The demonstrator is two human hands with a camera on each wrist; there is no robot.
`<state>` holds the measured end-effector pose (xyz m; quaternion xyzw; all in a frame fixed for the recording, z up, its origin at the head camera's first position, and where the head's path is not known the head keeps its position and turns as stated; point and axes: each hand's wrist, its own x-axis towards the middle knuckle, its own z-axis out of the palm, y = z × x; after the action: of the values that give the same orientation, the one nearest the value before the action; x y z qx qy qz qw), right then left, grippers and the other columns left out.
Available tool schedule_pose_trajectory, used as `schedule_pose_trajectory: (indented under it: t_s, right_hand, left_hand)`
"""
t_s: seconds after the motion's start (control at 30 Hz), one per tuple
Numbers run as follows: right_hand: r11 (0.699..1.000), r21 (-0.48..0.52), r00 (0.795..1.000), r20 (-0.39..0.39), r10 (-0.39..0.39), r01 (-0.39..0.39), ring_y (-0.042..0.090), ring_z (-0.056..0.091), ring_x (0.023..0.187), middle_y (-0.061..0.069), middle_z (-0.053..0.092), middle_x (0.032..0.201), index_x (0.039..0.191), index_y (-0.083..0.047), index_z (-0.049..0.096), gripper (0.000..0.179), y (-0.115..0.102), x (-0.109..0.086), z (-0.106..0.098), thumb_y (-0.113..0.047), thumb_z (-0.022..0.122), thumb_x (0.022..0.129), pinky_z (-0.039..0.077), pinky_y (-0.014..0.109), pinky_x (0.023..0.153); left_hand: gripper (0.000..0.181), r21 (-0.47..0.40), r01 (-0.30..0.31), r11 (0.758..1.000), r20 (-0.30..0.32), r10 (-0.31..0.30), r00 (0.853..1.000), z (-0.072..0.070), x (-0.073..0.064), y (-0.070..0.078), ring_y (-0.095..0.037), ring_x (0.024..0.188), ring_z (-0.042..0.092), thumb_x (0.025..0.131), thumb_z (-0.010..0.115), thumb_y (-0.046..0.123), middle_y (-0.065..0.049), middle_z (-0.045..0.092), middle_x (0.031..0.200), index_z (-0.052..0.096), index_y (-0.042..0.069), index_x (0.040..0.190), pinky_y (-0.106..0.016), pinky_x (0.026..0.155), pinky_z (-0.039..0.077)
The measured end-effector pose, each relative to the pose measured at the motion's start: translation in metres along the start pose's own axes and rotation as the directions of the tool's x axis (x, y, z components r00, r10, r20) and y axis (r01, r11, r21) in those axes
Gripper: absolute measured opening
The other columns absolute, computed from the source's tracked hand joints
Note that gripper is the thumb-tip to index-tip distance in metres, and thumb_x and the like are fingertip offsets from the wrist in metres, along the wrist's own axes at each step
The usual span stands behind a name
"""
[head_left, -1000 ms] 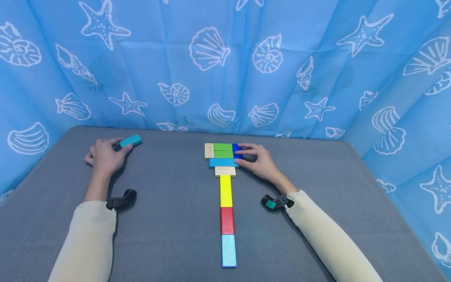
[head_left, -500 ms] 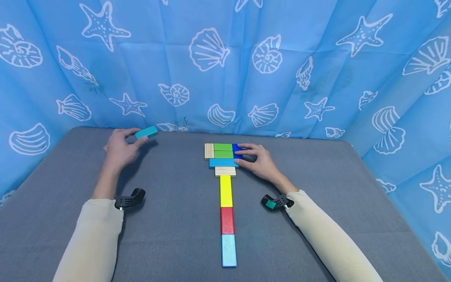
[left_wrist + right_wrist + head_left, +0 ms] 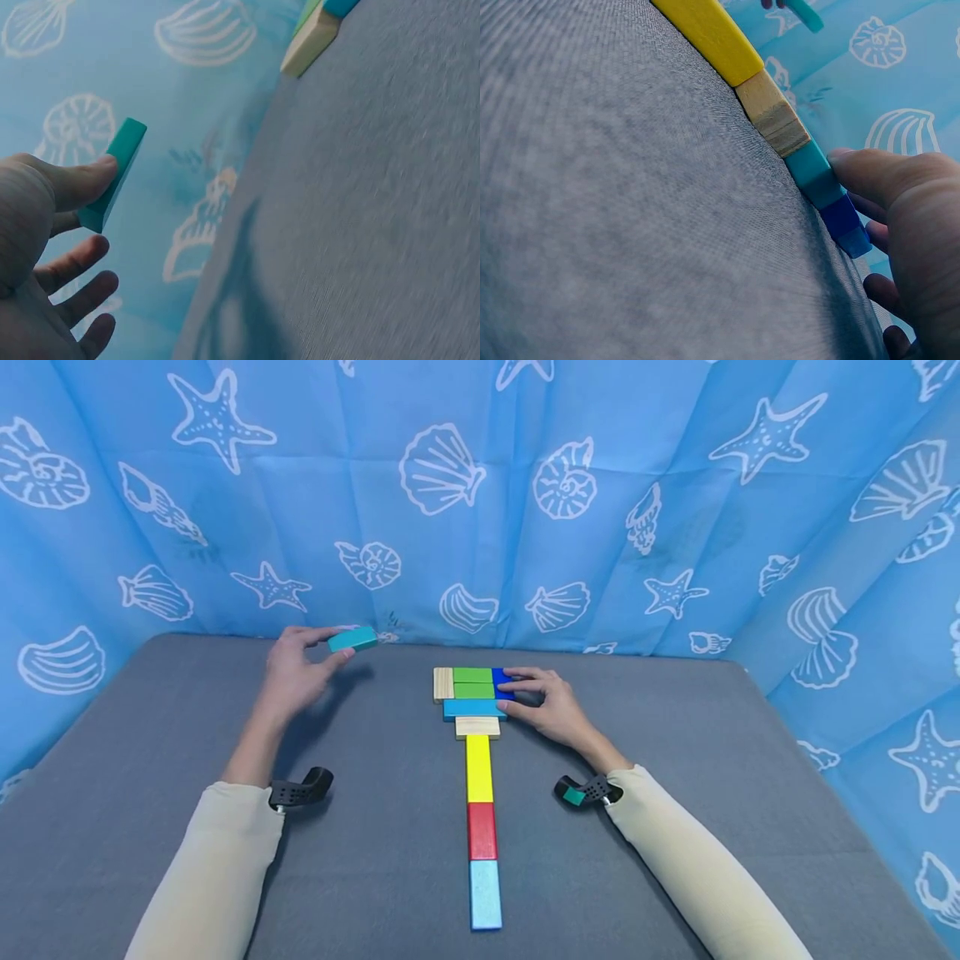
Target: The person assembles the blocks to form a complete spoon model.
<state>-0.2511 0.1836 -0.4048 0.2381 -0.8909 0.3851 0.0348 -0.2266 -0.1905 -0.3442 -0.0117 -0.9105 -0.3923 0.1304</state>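
Note:
My left hand (image 3: 296, 672) pinches a teal wooden block (image 3: 352, 639) between thumb and fingers, raised above the table's back left; in the left wrist view its other fingers spread free. My right hand (image 3: 551, 706) rests at the right end of a block layout, its thumb on the blue block (image 3: 471, 709) and fingertips at the dark blue block (image 3: 501, 683), which they partly cover. Beside that lie two green blocks (image 3: 473, 683) and an upright-laid natural wood block (image 3: 443, 685).
Below the blue block, a natural wood block (image 3: 477, 727), a yellow block (image 3: 479, 768), a red block (image 3: 482, 831) and a light blue block (image 3: 485, 893) form a column on the grey table (image 3: 375, 827). A blue shell-print curtain (image 3: 322, 485) hangs behind.
My left hand has lifted the teal block and carried it rightward toward the layout. The right hand and the laid blocks stay in place.

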Motion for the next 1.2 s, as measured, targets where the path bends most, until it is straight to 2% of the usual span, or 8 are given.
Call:
schedule_pose_trajectory:
  t_s: [0.2,0.53,0.83,1.03,1.2]
  right_hand:
    - [1.0,0.0,1.0,0.001,0.009,-0.009,0.031,0.042,0.135,0.007,0.057,0.145,0.124,-0.011,0.074,0.035,0.0,0.0,0.001,-0.026,0.076,0.093,0.022,0.059,0.113]
    - [1.0,0.0,1.0,0.003,-0.001,0.001,0.031,0.041,0.135,0.006,0.057,0.145,0.125,-0.011,0.074,0.036,0.0,0.0,0.0,-0.026,0.076,0.092,0.023,0.059,0.112]
    - [1.0,-0.008,1.0,0.001,0.002,-0.002,0.031,0.041,0.134,0.006,0.057,0.145,0.125,-0.011,0.074,0.036,0.002,0.0,0.001,-0.027,0.076,0.093,0.022,0.059,0.112]
    - [1.0,-0.008,1.0,0.002,0.006,-0.006,0.031,0.042,0.134,0.006,0.057,0.145,0.125,-0.011,0.074,0.036,0.002,0.0,0.001,-0.027,0.076,0.093,0.023,0.059,0.112]
    - [1.0,-0.006,1.0,0.0,-0.002,0.002,0.031,0.043,0.133,0.006,0.057,0.145,0.124,-0.011,0.074,0.036,0.002,0.001,0.001,-0.027,0.076,0.093,0.024,0.059,0.111]
  left_hand:
    - [0.047,-0.057,-0.042,0.998,0.044,0.045,0.998,0.015,0.004,0.014,-0.044,0.125,0.047,0.098,0.07,0.023,-0.027,0.048,0.137,0.061,-0.001,0.137,-0.059,0.098,0.039]
    - [0.044,-0.121,-0.068,0.99,0.136,0.084,0.987,0.051,0.017,0.046,-0.038,0.12,0.051,0.096,0.072,0.024,-0.022,0.052,0.133,0.065,0.002,0.134,-0.053,0.094,0.045]
    - [0.041,-0.227,-0.014,0.974,0.224,0.066,0.972,0.081,0.028,0.064,-0.033,0.119,0.053,0.097,0.071,0.025,-0.017,0.055,0.137,0.067,0.004,0.132,-0.049,0.089,0.05]
    - [0.039,-0.223,0.002,0.975,0.262,0.058,0.963,0.096,0.035,0.073,-0.035,0.122,0.054,0.098,0.071,0.025,-0.014,0.062,0.132,0.067,0.005,0.131,-0.05,0.097,0.048]
    - [0.038,-0.205,0.042,0.978,0.291,0.02,0.957,0.108,0.039,0.076,-0.031,0.115,0.057,0.098,0.069,0.025,-0.014,0.063,0.124,0.067,0.005,0.131,-0.046,0.091,0.05]
